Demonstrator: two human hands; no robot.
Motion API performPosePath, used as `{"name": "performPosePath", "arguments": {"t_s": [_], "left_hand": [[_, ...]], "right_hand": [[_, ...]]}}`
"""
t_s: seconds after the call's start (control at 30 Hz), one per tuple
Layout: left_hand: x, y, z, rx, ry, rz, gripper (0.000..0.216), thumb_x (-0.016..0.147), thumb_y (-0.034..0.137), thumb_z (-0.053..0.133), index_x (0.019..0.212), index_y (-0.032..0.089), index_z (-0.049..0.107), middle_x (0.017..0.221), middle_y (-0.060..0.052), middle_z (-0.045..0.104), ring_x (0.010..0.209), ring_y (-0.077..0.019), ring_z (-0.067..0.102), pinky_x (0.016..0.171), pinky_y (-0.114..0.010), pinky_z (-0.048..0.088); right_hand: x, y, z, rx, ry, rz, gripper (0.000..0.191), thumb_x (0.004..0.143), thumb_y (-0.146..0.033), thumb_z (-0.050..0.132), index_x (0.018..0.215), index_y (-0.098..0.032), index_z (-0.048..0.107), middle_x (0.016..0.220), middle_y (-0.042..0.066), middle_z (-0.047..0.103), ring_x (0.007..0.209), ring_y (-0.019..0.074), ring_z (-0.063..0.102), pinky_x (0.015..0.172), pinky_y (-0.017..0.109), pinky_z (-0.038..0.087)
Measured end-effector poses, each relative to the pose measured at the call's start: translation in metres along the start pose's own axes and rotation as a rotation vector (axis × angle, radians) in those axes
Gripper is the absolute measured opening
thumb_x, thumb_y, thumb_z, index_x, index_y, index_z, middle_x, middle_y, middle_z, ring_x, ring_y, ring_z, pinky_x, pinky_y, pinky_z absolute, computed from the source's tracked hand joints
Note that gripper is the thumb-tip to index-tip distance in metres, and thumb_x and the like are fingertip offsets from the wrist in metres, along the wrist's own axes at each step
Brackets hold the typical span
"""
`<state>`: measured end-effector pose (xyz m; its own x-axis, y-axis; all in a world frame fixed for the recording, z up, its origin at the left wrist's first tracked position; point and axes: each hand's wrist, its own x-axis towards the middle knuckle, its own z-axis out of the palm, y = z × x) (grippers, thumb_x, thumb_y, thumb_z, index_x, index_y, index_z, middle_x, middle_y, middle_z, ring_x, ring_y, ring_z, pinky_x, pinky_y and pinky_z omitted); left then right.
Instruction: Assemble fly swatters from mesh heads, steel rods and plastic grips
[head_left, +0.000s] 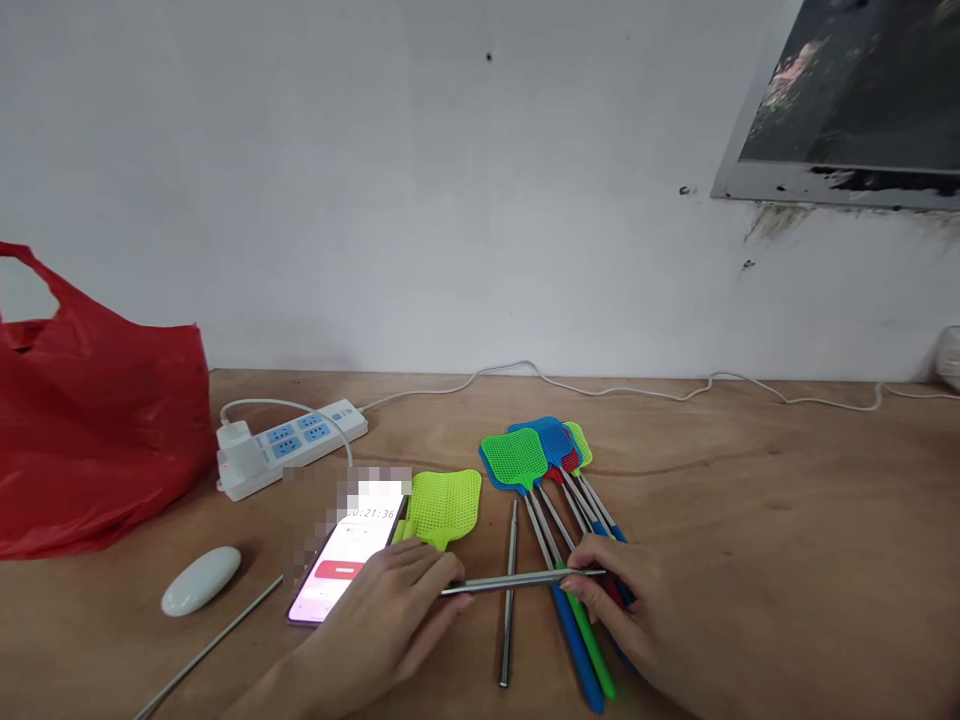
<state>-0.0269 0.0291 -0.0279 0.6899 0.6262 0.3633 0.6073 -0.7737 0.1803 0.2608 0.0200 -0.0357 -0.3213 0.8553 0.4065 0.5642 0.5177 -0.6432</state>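
Note:
My left hand (pixel 390 620) is closed around the base of a lime-green fly swatter head (pixel 444 505) and the left end of a silver metal rod (pixel 517 580) held level between both hands. My right hand (pixel 637 610) pinches the rod's right end with its fingertips. Under the right hand lies a pile of several assembled fly swatters (pixel 536 460) with green, blue and red heads and coloured grips. A second loose silver rod (pixel 510 590) lies on the wooden table (pixel 787 520) between my hands, pointing away from me.
A phone (pixel 341 565) showing a timer lies beside my left hand. A white oval case (pixel 201 580), a white power strip (pixel 289 445) with its cable along the wall, a red plastic bag (pixel 90 440) at left, and another thin rod (pixel 210 645) at lower left.

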Motion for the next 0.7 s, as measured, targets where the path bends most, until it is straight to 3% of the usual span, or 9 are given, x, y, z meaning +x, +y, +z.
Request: {"name": "performPosePath", "arguments": {"t_s": [0.27,0.7], "left_hand": [[0.001,0.008,0.008,0.096,-0.082,0.105,0.039,0.111,0.037,0.012,0.088,0.024,0.041,0.069,0.001,0.062,0.055,-0.0193,0.057,0.054,-0.031,0.033],[0.003,0.008,-0.006,-0.225,-0.303,-0.036,0.041,0.110,0.040,0.014,0.081,0.025,0.037,0.066,0.003,0.052,0.056,-0.0185,0.050,0.056,-0.032,0.029]], "right_hand": [[0.000,0.004,0.012,0.020,-0.044,-0.211,0.034,0.106,-0.040,0.042,0.080,-0.022,0.056,0.070,-0.002,0.054,0.059,0.0130,0.051,0.056,0.024,0.039],[0.008,-0.013,-0.002,-0.128,-0.023,-0.431,0.035,0.109,-0.027,0.036,0.083,-0.019,0.059,0.069,0.002,0.058,0.060,0.0137,0.056,0.054,0.023,0.040]]}}
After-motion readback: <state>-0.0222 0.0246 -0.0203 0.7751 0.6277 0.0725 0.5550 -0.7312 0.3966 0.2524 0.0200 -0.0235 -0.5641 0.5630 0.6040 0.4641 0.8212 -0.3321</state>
